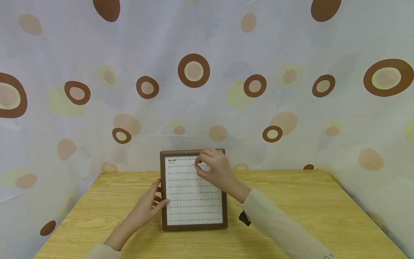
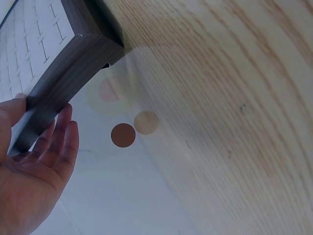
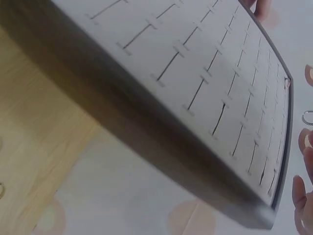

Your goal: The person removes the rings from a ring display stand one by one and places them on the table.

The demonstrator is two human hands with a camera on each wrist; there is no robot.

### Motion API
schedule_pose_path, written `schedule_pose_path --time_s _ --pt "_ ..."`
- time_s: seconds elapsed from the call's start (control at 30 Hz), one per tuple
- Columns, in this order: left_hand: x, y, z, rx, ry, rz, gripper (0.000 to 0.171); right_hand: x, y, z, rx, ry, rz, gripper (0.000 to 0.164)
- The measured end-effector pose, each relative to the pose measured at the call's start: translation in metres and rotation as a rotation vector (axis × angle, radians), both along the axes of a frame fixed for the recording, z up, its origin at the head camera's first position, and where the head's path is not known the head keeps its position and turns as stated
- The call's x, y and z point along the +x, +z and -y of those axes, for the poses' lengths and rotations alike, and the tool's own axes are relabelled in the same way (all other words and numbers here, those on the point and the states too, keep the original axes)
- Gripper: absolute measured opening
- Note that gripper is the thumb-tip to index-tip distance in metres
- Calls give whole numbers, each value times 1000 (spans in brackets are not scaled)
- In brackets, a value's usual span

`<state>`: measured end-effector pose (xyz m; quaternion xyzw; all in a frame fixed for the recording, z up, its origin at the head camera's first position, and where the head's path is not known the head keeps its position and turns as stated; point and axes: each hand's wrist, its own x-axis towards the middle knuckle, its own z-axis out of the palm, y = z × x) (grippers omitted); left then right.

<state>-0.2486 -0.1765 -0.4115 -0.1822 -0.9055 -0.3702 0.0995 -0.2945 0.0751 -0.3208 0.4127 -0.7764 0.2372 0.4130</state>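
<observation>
A brown-framed display board (image 1: 194,226) with rows of slits in its white face stands tilted back on the table. My left hand (image 1: 142,212) grips its left edge, thumb on the front and fingers behind; the left wrist view shows this hand (image 2: 34,181) around the dark frame (image 2: 63,78). Before the board's upper part, my right hand (image 1: 215,169) pinches a small, thin silver ring. In the right wrist view the curved silver ring (image 3: 307,117) shows at the right edge beside the fingertips (image 3: 299,188). Another small ring-like piece (image 1: 172,160) sits in the top-left slit.
On the wooden table (image 1: 291,201), right of the board, lie a small black object (image 1: 244,218) and a thin ring-like loop (image 1: 237,203), partly by the right sleeve (image 1: 275,219). A dotted white curtain (image 1: 207,108) hangs behind the table.
</observation>
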Motion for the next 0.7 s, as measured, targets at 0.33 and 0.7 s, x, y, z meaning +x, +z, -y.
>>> schedule_pose_path --time_s 0.33,0.7 --pt "1 3 0 -19 6 15 73 7 -18 -51 -19 -8 46 7" --pt "1 3 0 -17 6 17 73 10 -48 -100 18 -41 98 17"
